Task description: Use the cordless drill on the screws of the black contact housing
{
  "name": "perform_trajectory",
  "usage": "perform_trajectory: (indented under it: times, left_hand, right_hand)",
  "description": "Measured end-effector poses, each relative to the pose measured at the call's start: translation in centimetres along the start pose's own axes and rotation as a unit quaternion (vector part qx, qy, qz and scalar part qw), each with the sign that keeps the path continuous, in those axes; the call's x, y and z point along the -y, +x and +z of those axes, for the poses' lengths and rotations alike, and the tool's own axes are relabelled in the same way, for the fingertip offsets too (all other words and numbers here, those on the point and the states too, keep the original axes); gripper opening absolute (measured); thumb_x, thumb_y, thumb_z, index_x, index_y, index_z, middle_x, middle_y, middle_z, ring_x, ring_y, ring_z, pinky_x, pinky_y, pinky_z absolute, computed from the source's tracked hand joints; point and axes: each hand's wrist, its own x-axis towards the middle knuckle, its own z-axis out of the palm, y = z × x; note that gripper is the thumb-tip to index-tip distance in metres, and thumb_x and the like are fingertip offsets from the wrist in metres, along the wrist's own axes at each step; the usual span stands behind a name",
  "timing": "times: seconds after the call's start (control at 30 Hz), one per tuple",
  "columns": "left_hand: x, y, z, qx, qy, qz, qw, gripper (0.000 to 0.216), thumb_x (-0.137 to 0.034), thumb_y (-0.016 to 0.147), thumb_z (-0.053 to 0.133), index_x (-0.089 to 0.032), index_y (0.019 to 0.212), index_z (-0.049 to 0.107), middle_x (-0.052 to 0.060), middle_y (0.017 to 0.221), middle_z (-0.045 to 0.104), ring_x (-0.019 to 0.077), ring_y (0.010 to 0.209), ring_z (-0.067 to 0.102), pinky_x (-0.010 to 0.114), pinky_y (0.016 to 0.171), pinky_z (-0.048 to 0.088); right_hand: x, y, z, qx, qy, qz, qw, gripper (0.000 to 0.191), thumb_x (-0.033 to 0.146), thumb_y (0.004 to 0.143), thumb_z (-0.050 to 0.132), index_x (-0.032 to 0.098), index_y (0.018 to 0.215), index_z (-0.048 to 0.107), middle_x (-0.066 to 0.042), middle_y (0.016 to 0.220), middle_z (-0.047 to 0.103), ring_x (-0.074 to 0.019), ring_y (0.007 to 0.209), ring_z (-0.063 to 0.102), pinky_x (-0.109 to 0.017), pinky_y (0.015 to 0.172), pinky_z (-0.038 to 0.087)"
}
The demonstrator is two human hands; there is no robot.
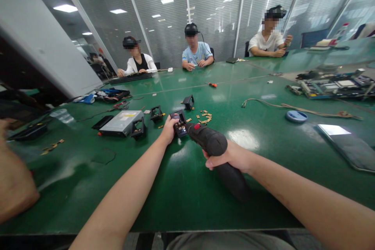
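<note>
My left hand is closed on the left side of a small black plastic housing, which has small brass-coloured metal parts inside. In my right hand is a black cordless screwdriver with a red switch, gripped round its handle. Its tip points left at the housing; whether it touches a screw I cannot tell. Loose brass-coloured metal pieces lie just beyond the tool. More black plastic housings stand behind and to the left of my left hand, one of them beside a drive.
A silver disc drive lies at left, near a clear plastic cup. Another person's arm rests at the left edge. Cables, a blue round lid, a phone-like slab and circuit boards lie right. Several people sit opposite.
</note>
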Motion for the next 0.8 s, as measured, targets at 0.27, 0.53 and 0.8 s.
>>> perform_trajectory:
  times: [0.27, 0.53, 0.8]
  left_hand:
    - [-0.17, -0.12, 0.09, 0.001, -0.004, -0.003, 1.0, 0.048, -0.028, 0.062, 0.072, -0.022, 0.109, 0.062, 0.001, 0.084, 0.069, 0.0232, 0.075, 0.07, 0.036, 0.07, 0.058]
    - [0.31, 0.23, -0.24, 0.01, -0.009, 0.006, 1.0, 0.045, -0.03, 0.066, 0.073, -0.022, 0.109, 0.061, -0.001, 0.081, 0.068, 0.021, 0.072, 0.07, 0.034, 0.069, 0.058]
    - [0.03, -0.23, 0.25, 0.019, -0.008, 0.02, 1.0, 0.046, -0.056, 0.079, 0.079, -0.021, 0.104, 0.064, 0.002, 0.09, 0.071, 0.0204, 0.078, 0.07, 0.032, 0.07, 0.057]
  right_hand:
    - [0.15, -0.07, 0.04, 0.003, 0.004, 0.0, 1.0, 0.03, 0.026, 0.06, 0.094, 0.016, 0.075, 0.07, 0.0, 0.069, 0.07, -0.0168, 0.062, 0.063, -0.03, 0.063, 0.045]
    - [-0.02, -0.12, 0.02, 0.0, -0.005, -0.011, 1.0, 0.029, 0.028, 0.06, 0.093, 0.018, 0.072, 0.069, -0.001, 0.069, 0.07, -0.017, 0.062, 0.062, -0.03, 0.061, 0.046]
    - [0.19, -0.11, 0.06, -0.006, -0.004, 0.003, 1.0, 0.033, 0.028, 0.058, 0.094, 0.017, 0.076, 0.069, 0.0, 0.068, 0.068, -0.0168, 0.062, 0.062, -0.03, 0.063, 0.045]
